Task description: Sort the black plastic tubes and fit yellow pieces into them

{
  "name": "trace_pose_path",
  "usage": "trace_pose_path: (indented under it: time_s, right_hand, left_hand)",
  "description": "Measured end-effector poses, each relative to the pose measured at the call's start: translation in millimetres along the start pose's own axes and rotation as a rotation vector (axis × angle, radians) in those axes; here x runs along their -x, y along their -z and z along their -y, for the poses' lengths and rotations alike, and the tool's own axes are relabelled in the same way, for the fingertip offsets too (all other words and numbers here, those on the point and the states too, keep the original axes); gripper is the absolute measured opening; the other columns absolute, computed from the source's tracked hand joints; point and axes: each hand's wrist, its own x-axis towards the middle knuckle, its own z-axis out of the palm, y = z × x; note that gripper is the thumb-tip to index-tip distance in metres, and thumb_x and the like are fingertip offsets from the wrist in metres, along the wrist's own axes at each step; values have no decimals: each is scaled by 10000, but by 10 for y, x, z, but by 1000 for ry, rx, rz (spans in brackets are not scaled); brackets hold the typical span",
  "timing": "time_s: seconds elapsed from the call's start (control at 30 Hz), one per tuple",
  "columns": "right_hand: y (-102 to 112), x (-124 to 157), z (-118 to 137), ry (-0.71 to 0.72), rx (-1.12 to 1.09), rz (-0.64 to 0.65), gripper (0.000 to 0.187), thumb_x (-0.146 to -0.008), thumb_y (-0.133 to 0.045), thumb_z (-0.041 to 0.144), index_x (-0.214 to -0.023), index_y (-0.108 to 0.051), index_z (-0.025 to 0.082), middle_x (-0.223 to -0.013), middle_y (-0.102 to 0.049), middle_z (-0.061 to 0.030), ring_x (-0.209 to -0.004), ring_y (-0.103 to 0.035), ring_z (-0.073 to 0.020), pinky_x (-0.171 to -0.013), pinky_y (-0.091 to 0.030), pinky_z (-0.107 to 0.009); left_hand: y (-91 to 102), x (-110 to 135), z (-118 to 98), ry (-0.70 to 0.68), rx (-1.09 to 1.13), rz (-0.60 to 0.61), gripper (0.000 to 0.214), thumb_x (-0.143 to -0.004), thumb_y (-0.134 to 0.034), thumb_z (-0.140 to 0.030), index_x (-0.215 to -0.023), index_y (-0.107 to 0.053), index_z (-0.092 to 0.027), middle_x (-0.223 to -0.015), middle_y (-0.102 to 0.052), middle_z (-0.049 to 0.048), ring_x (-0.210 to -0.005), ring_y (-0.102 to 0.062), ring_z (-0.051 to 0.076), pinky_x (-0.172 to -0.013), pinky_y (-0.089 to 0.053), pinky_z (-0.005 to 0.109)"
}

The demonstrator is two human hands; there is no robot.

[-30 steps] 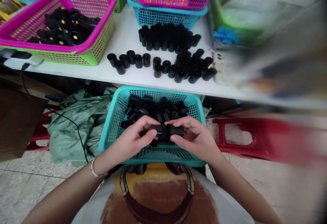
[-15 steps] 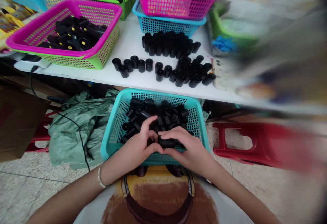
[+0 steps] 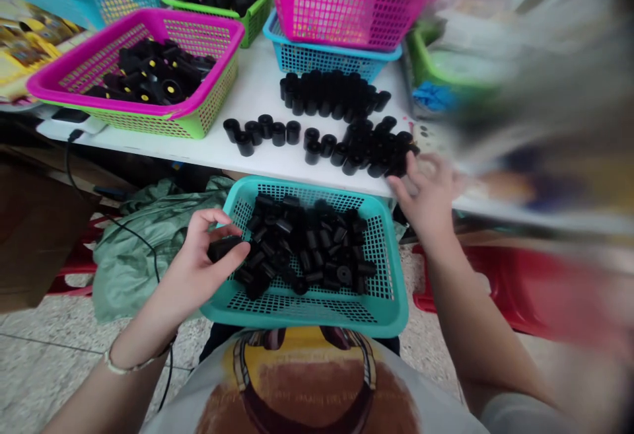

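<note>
At the bench's near edge, the right hand, half-curled, grip unclear, is nearest the mostly upright tubes, while the left hand pinches a crosswise tube over the basket's left rim.

White table, red stool, speckled tiled floor

Faint, upside-down lettering crosses the shirt, below and right of the left hand. One word looks like "forever"; the rest is illegible.
</note>
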Motion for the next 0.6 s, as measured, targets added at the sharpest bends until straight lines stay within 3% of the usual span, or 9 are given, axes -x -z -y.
trace_pose_path:
  time_s: [0.07, 0.13, 0.2, 0.27, 0.37, 0.5, 0.6]
  right_hand:
    - [26, 18, 222, 36, 29, -14, 607, -893, -544, 507, -1393, -486, 167, -1380, -447, -214, -1290, -369, -421, -1025, -257, -627]
    - [1, 116, 530, 168, -57, 75, 527, -933, -494, 437, -1396, -482, 185, -1323, -506, -190, -1268, -417, -366, -1037, -300, -561]
    - [-97, 256, 805, 422, -189, 363, 423, -953, -461, 363, -1348, -534, 227, -1259, -592, -137, -1200, -508, -304, -1028, -365, -484]
    - [-213, 393, 958, 604, -240, 636, 442, -932, -503, 346, -1356, -523, 223, -1340, -570, -130, -1260, -487, -308, -1034, -386, -476]
    - [-245, 522, 921, 684, -224, 831, 430, -889, -572, 332, -1284, -573, 162, -1370, -548, -159, -1342, -410, -333, -1043, -389, -499]
    - [16, 554, 646, 666, -292, 1057, 297, -843, -647, 423, -1049, -697, 214, -1113, -696, -92, -1357, -392, -358, -1079, -348, -553]
    - [201, 529, 514, 619, -378, 1164, 342, -823, -680, 414, -1121, -699, 248, -1171, -682, -72, -1292, -481, -341, -1096, -348, -537]
  left_hand:
    - [-14, 15, 35, 57, -28, -23, 368, -789, -682, -341, -1053, -441, -254, -953, -537, 4, -954, -619, 195, -803, -526, 316]
    - [-52, 18, 71, 50, -64, -17, 330, -789, -688, -343, -1040, -496, -245, -884, -551, -11, -874, -628, 179, -795, -523, 309]
    - [-90, 12, 96, -7, -121, -3, 273, -806, -678, -349, -1009, -534, -237, -876, -575, -8, -852, -624, 175, -809, -513, 314]
    - [-107, 3, 102, -51, -203, 13, 251, -805, -689, -377, -972, -574, -230, -942, -615, 15, -900, -618, 189, -830, -502, 322]
    - [-73, -4, 82, -12, -261, 38, 298, -766, -722, -464, -927, -635, -229, -1007, -663, 38, -924, -621, 218, -745, -511, 306]
    - [30, -1, 96, 91, -344, 15, 383, -708, -746, -544, -954, -679, -258, -981, -710, 17, -729, -621, 203, -604, -487, 304]
    - [68, 3, 152, 111, -325, 25, 417, -701, -744, -560, -991, -681, -266, -1009, -720, 7, -845, -656, 239, -669, -521, 316]
